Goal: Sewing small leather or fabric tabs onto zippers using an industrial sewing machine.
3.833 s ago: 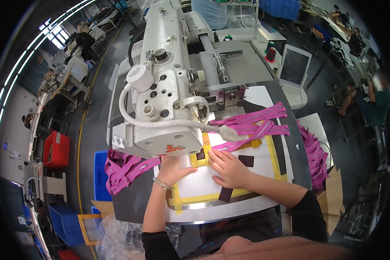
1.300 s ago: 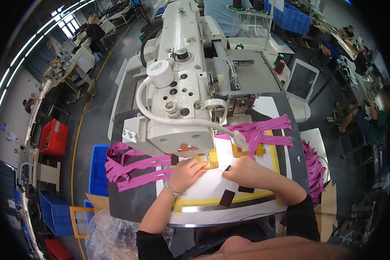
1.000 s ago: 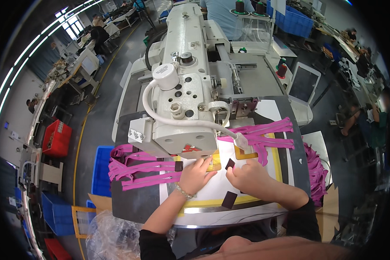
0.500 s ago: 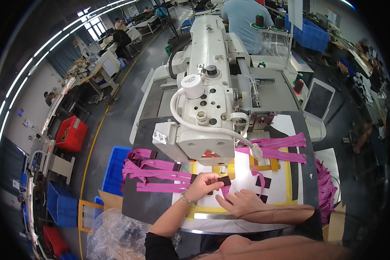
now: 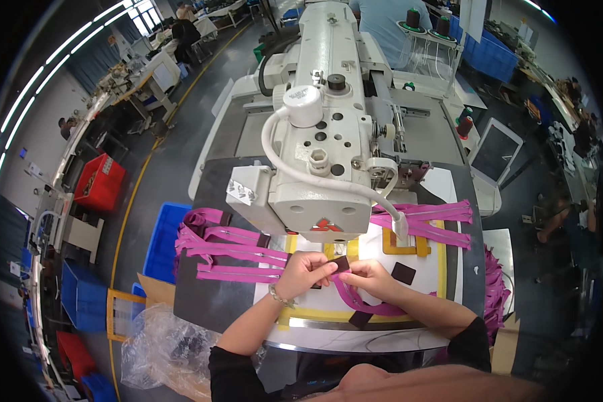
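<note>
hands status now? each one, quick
Left hand: pinching the small dark patch.
Right hand: pinching the same patch, over a pink strap.

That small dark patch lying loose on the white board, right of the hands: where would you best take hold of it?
Probably by its near edge, coming from the person's side with the right hand. The dark patch lies flat on the white board, apart from the pink strap, so a fingertip pinch at an edge or corner seems easiest.
</note>
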The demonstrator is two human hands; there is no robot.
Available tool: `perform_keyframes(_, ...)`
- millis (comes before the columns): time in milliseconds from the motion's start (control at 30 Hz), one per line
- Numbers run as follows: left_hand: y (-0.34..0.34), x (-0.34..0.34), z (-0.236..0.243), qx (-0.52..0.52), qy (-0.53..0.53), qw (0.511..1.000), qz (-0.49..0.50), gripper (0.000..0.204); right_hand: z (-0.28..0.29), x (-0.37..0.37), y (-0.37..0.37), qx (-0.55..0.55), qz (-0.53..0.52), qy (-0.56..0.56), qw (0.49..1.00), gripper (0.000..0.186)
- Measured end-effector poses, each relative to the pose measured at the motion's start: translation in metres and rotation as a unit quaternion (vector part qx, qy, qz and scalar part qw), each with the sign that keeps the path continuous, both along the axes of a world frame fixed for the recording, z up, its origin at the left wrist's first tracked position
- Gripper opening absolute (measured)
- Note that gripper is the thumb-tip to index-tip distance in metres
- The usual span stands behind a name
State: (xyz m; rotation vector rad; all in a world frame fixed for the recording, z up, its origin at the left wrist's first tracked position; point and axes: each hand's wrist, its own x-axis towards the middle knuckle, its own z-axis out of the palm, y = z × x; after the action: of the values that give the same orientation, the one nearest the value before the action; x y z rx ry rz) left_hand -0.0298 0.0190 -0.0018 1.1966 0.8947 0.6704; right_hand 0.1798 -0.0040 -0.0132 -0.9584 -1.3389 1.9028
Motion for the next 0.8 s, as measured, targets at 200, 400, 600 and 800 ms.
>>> perform_keyframes(200,0.005,-0.006,-0.007,0.029,0.021,0.999,-0.001,0.027,-0.008,-0.001,0.002,-0.001,-0.004,-0.007,1.0,0.03)
perform_keyframes(400,0.005,-0.009,-0.008,-0.006,0.004,1.0,0.002,0.034,-0.004,0.002,0.001,-0.025,-0.005,-0.003,1.0,0.031)
perform_keyframes(600,0.004,-0.009,-0.008,-0.034,-0.023,0.999,0.026,0.034,-0.004,0.003,0.001,-0.022,-0.011,-0.011,1.0,0.031)
perform_keyframes(800,0.003,-0.003,-0.002,0.002,0.039,0.999,0.018,0.025,-0.008,0.002,0.001,-0.025,-0.011,-0.007,1.0,0.03)
